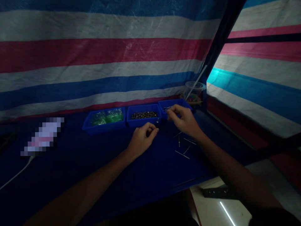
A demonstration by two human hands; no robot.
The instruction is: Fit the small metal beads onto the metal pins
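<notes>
My left hand (143, 138) is closed in a pinch just in front of the middle blue bin (142, 123), which holds a heap of small dark metal pieces (144, 115). A tiny shiny bit shows above its fingertips; I cannot tell whether it is held. My right hand (182, 118) pinches at the front of the right blue bin (174, 102), where thin metal pins (167, 108) show beside the fingers. What lies between those fingers is too small and dark to name. Below the right hand, several thin T-shaped metal pieces (182, 154) lie on the blue table surface (150, 175).
At left, another blue bin (104, 126) contains green items in clear plastic (107, 116). A blurred-out device (45, 135) with a white cable (16, 175) lies farther left. A clear plastic tub (194, 88) stands at the back right by a dark post (213, 56). Striped sheeting (105, 53) hangs behind.
</notes>
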